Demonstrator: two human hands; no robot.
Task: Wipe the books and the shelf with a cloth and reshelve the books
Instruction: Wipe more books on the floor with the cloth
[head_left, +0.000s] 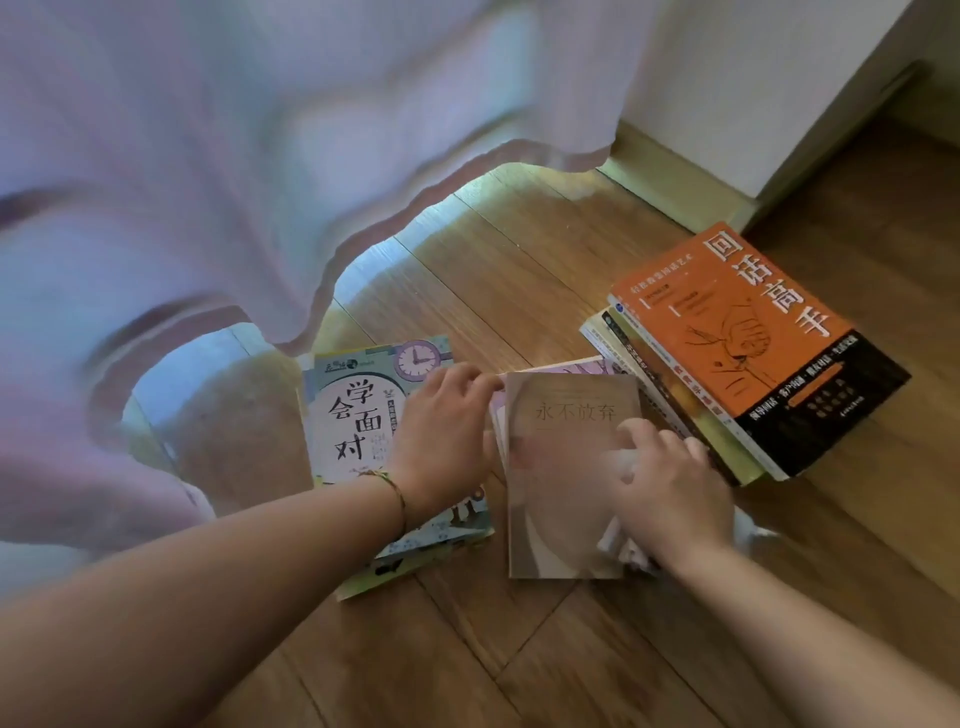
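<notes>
— Books, where are they?
— On the wood floor (467, 649): a pale book (353, 415) left of centre under the curtain (208, 156), a brown book (566, 467) in the middle, an orange-topped stack (737, 338) on the right.
— And the hands?
— Left hand (441, 431) steadies the brown book's left edge with fingers loosely spread; right hand (670, 493) is clenched around a white cloth (623, 462) on its cover.

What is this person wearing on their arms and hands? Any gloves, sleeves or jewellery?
No gloves and no sleeves show: both forearms are bare to the frame's edge. The left hand has a thin braided cord bracelet at the wrist, dark with greenish strands. The right hand shows no visible ring, watch or band.
</notes>
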